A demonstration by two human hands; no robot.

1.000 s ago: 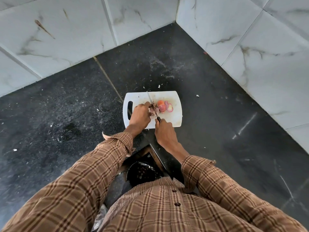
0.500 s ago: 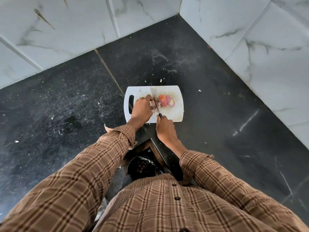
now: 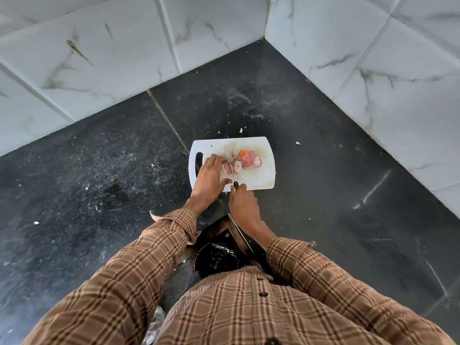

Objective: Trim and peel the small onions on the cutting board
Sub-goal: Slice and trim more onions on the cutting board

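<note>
A white cutting board lies on the black counter. Several small pink onions sit in a cluster at its middle. My left hand presses down on a pale onion at the cluster's left end. My right hand grips the dark handle of a knife. The thin blade runs away from me across the held onion, its tip near the board's far edge. Whether the blade has cut through is too small to tell.
The black stone counter fills a corner between two white marble-tiled walls. Small peel scraps lie around the board. A dark round container sits below the counter's front edge, near my body.
The knife blade has stayed over the onion while my left hand's fingers spread flatter on it. The view has shifted slightly; the hands keep the same places on the board.
</note>
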